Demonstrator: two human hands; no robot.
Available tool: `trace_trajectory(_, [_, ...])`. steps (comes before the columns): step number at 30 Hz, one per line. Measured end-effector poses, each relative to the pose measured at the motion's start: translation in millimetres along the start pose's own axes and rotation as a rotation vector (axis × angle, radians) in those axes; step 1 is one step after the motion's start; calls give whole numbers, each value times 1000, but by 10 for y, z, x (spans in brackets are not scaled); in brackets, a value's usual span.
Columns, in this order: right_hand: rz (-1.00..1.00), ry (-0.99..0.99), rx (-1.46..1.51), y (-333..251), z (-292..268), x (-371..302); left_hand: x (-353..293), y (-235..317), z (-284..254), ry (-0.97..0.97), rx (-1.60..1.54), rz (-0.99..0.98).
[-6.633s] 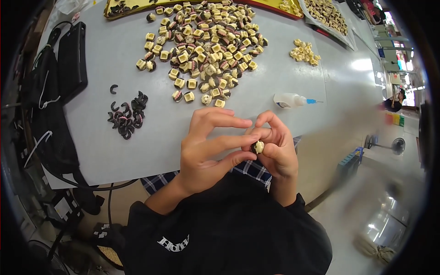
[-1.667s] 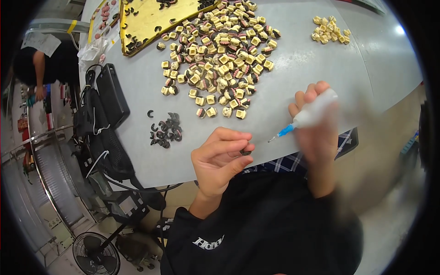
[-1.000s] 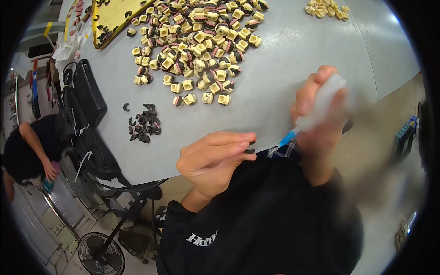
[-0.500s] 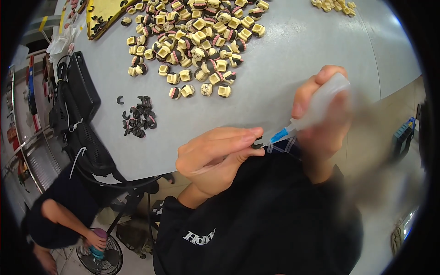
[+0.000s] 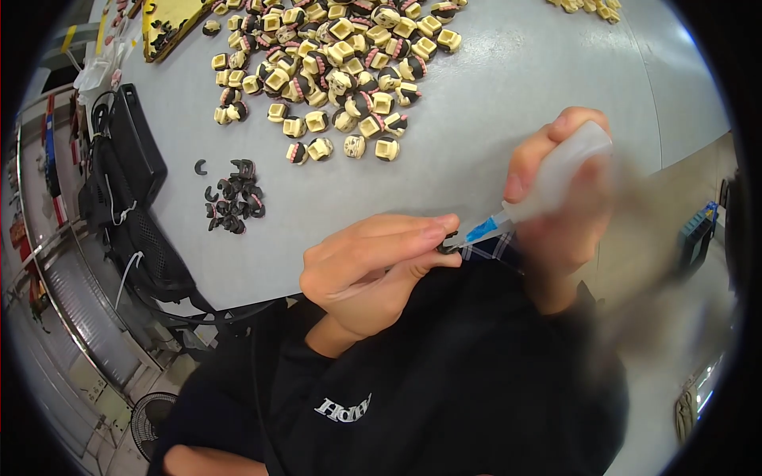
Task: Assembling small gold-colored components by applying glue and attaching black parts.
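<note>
My left hand [image 5: 369,274] is closed, pinching a small black curved piece [image 5: 448,247] between thumb and fingertips at the table's near edge. In my right hand [image 5: 548,198] is a translucent white squeeze bottle [image 5: 573,159], held tilted with its tip pointing down to the left. Its blue needle tip [image 5: 481,230] reaches to the black piece, at or very near its surface; whether liquid comes out is too small to tell. A pile of similar black curved pieces [image 5: 236,198], some with pink edges, lies to the left of my hands.
Many small cream-and-black doll-like heads [image 5: 341,55] with square hollows cover the far middle of the grey table [image 5: 444,174]. Cream pieces [image 5: 587,8] lie far right, a yellow tray [image 5: 171,28] far left. A black bag [image 5: 131,198] lines the left edge. Another person's arm [image 5: 214,462] shows lower left.
Both hands keep almost the same pose, with the needle tip still at the black piece. The other person at lower left has moved closer to me, now partly covering the fan.
</note>
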State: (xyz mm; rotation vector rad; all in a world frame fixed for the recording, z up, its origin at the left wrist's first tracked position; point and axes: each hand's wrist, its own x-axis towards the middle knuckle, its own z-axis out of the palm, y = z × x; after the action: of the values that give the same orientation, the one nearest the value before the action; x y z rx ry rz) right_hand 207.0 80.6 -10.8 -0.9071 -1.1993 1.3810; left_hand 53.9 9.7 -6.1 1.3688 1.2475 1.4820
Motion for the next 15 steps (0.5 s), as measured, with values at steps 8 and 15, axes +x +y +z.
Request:
trace_trajectory(8, [2, 39, -2, 5, 2, -5, 5, -1, -4, 20, -28, -7])
trace_trajectory(15, [27, 73, -9, -15, -10, -10, -9, 12, 15, 61, -55, -41])
